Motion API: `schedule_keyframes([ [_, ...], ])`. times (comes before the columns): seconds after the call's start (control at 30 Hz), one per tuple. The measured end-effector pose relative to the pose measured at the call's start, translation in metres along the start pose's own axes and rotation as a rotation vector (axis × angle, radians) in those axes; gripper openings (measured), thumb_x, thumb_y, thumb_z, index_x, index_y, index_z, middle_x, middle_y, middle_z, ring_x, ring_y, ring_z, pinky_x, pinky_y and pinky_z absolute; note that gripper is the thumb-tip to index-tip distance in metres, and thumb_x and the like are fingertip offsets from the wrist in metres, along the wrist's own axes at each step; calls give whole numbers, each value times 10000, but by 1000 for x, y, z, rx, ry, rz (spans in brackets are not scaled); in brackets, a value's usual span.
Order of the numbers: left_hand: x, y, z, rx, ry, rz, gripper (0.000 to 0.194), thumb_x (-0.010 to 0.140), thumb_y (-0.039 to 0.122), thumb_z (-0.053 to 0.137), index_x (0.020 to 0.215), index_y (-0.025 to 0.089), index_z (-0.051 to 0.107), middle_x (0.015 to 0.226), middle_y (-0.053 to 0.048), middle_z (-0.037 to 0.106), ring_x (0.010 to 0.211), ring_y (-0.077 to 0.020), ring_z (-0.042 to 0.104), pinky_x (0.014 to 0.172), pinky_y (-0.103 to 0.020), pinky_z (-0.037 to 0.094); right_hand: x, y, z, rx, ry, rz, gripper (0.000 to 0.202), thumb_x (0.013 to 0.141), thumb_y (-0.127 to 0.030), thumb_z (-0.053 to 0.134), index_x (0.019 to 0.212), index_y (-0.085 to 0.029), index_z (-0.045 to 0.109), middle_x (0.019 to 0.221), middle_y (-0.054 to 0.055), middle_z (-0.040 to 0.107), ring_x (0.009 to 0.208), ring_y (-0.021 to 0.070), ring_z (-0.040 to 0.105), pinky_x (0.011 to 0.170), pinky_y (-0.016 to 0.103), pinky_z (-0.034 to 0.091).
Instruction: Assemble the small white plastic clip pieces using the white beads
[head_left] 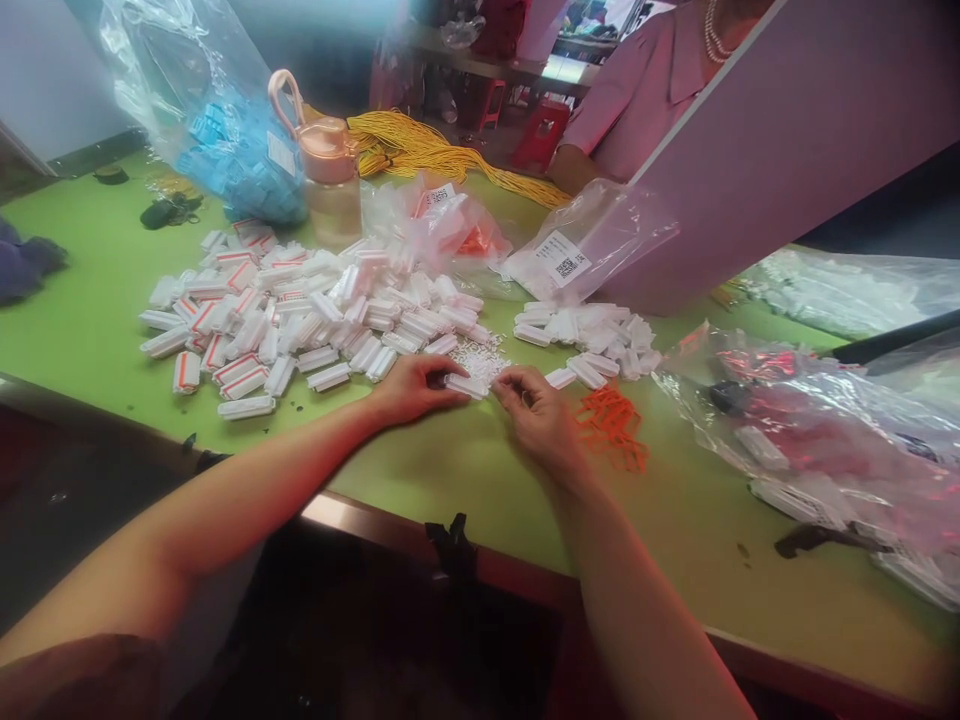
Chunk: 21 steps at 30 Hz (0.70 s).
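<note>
Back of the worktop [465, 480], left: we note a tall clear bag [180, 50] with blue pieces [244, 170] bunched at its bottom, and beside it a bottle [334, 205] with a looped handle, contents unclear to us. Right of the bottle, a pinkish bag [442, 220] shows orange-red inside; next to it lies a slack labelled bag [547, 255]. At the right, a crumpled clear bag [825, 400] has white pieces in and under it. The front edge runs slantwise below the forearms; we see bare surface between it and the hands. A partition [765, 150] rises at the back right. The left hand [416, 390] pinches one white plastic piece [466, 385] between thumb and fingers. The right hand [540, 410] has thumb and forefinger drawn together by that piece's right end; whether they grip anything, we cannot tell. Tiny white bits [480, 355] are scattered just behind the piece, a large white heap [375, 305] spreads to the left, and orange strips [611, 425] lie just right of the right hand.
</note>
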<state>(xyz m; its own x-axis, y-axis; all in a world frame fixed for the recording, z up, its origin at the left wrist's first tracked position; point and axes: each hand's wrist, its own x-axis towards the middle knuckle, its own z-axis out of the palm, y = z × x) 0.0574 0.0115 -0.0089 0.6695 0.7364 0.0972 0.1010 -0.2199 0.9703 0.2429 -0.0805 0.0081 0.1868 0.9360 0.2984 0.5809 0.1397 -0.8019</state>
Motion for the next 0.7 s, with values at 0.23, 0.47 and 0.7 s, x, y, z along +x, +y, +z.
schedule_keyframes([
  [0.23, -1, 3, 1, 5, -5, 21, 398, 650, 398, 772, 945, 134, 732, 697, 8, 599, 597, -71, 439, 598, -223, 379, -1, 2, 4, -77, -12, -67, 152, 873, -355, 561, 821, -224, 617, 904, 46, 642, 816, 176, 568, 740, 324, 458],
  [0.47, -1, 1, 1, -44, 6, 2, 399, 646, 398, 778, 939, 132, 729, 690, 3, 617, 596, -71, 468, 594, -220, 398, -4, -8, 0, -438, -8, -229, 235, 925, -353, 516, 881, -237, 715, 938, 72, 693, 905, 218, 606, 774, 366, 400],
  [0.7, -3, 1, 1, -120, 40, -75, 428, 642, 426, 781, 934, 121, 710, 627, 19, 584, 557, -65, 466, 549, -214, 376, -9, -20, -1, -639, -104, -298, 253, 928, -314, 506, 1029, -250, 729, 1075, 81, 715, 927, 230, 596, 759, 380, 353],
])
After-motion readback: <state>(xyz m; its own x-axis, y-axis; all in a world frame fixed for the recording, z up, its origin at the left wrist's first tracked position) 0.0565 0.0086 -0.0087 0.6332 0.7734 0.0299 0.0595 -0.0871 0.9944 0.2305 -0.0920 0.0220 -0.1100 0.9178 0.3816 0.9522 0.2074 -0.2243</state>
